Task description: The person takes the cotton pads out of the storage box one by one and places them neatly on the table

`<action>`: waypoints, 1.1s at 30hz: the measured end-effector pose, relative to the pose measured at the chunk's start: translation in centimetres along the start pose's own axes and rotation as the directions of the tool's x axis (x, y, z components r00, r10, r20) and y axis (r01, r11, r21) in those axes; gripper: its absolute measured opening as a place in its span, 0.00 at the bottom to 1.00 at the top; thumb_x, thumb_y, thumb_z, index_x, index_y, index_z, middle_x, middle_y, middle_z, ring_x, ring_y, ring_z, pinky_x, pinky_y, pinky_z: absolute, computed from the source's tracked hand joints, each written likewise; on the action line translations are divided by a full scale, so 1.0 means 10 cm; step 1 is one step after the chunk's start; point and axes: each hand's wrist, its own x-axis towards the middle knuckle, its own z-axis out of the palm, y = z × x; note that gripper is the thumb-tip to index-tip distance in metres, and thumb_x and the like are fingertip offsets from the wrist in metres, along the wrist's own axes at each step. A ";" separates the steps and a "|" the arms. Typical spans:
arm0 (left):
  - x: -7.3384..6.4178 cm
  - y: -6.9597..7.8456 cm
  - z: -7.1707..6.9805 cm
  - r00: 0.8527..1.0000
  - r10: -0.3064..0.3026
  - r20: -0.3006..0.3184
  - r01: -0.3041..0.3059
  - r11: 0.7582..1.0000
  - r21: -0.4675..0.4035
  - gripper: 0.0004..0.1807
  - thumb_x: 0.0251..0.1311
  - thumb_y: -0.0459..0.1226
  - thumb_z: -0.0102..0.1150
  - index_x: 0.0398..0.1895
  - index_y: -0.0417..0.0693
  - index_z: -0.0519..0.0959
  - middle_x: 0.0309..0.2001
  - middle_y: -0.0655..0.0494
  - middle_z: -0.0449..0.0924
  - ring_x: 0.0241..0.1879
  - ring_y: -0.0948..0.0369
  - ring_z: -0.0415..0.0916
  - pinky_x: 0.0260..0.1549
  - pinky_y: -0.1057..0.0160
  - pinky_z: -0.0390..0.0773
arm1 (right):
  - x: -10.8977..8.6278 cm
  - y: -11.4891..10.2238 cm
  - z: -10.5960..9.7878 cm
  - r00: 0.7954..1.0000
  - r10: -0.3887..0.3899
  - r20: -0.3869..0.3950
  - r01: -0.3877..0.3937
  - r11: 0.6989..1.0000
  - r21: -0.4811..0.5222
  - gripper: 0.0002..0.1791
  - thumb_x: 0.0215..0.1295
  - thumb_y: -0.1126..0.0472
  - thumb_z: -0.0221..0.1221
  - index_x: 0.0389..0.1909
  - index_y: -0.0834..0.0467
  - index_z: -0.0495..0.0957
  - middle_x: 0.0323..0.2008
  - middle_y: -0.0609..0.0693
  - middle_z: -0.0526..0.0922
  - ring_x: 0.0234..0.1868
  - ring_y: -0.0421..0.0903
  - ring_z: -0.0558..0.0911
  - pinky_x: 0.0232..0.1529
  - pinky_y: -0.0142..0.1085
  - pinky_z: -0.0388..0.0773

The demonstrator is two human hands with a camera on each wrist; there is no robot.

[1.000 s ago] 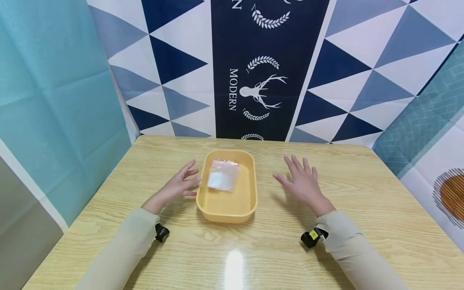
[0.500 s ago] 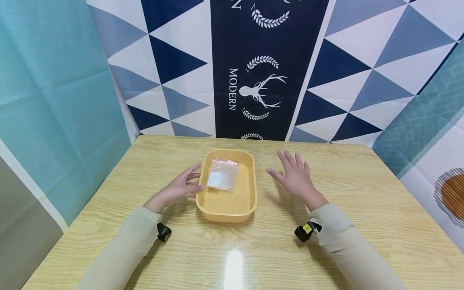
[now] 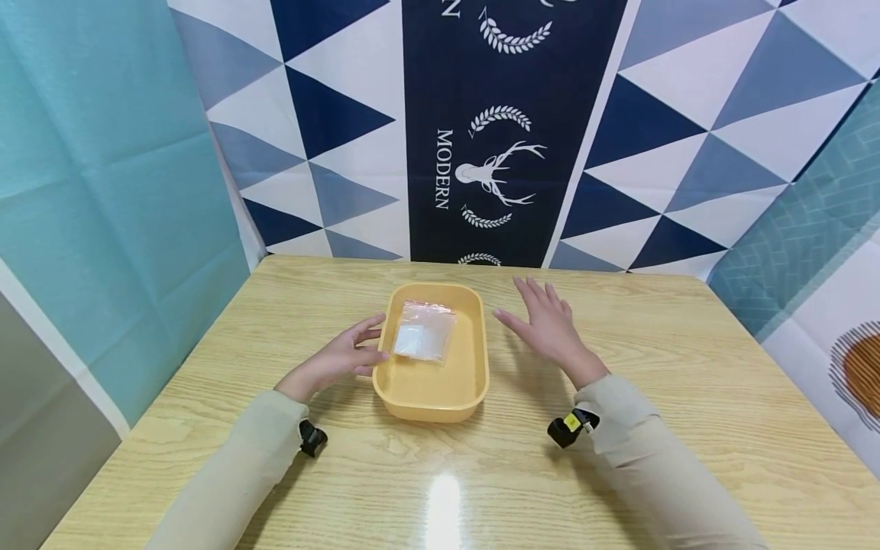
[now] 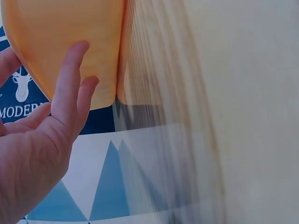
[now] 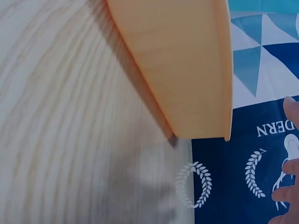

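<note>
A yellow-orange plastic basin [image 3: 464,382] stands on the table, long side pointing away from me. Inside it lies a clear zip bag [image 3: 429,325] with a red-edged seal and something whitish in its near-left part. My left hand [image 3: 330,359] is at the basin's left rim, fingers spread and relaxed. In the left wrist view its fingers [image 4: 67,84] lie along the basin's outer wall [image 4: 100,28]. To the right of the basin my right hand [image 3: 550,328] hovers with straight, spread fingers, apart from it. Only part of that hand [image 5: 290,196] enters the right wrist view.
The wood-grain table [image 3: 440,458] reaches back to a patterned cloth wall [image 3: 509,183] behind the basin. A light-blue cloth [image 3: 131,191] hangs at the left. Small black cameras [image 3: 312,439] sit at both wrists.
My right hand has moved left, closer to the basin. My left hand has shifted slightly right, up to the rim. The basin and bag stay where they were.
</note>
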 end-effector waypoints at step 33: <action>0.02 -0.03 -0.02 1.000 0.009 0.002 -0.009 0.999 -0.042 0.44 0.58 0.32 0.60 0.74 0.49 0.46 0.67 0.36 0.52 0.55 0.42 0.69 0.45 0.52 0.78 | 0.41 -0.45 0.05 1.000 0.013 0.018 -0.016 0.975 0.222 0.47 0.58 0.39 0.58 0.71 0.58 0.51 0.70 0.57 0.53 0.69 0.57 0.52 0.66 0.54 0.51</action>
